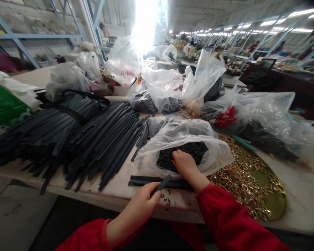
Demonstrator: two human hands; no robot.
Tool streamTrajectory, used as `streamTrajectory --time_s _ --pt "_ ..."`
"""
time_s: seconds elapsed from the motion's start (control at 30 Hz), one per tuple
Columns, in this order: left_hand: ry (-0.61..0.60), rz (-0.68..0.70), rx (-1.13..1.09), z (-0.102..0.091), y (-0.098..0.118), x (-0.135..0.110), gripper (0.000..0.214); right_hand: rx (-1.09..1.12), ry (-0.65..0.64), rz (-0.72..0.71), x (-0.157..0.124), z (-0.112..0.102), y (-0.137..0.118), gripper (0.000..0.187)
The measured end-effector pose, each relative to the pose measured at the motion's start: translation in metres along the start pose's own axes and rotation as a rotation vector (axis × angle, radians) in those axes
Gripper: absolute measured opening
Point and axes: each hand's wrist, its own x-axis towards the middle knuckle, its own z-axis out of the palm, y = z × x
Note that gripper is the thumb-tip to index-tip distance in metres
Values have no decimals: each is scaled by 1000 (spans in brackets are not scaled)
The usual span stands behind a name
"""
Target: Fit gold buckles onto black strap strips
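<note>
My left hand (142, 198) is closed round a short dark strap (164, 182), whose end sticks out past the thumb and fingers. My right hand (185, 164) reaches into an open clear plastic bag (145, 158) of small black pieces (200, 148). Its fingers are bent together at the pile, and their tips are partly hidden, so what they pinch cannot be made out. Flat black strips (140, 179) lie on the table just in front of the bag. A few tiny dark bits (167, 200) are scattered beside my left hand.
Large bundles of long black strips (110, 139) spread across the left. On the right, a round yellowish tray (278, 200) holds many gold-coloured metal clasps (240, 177). More plastic bags (170, 82) crowd the back. The table edge runs close below my hands.
</note>
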Motion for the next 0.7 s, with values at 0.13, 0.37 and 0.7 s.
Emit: streamTrajectory --time_s 0.13,0.37,0.7 --pt "34 72 150 2 -2 -9 31 29 49 11 -2 2 0 11" --pt "36 90 195 3 1 -24 33 193 157 24 -10 0 10 22" --pt "-92 54 78 9 3 -30 30 1422 126 305 -80 -10 9 32"
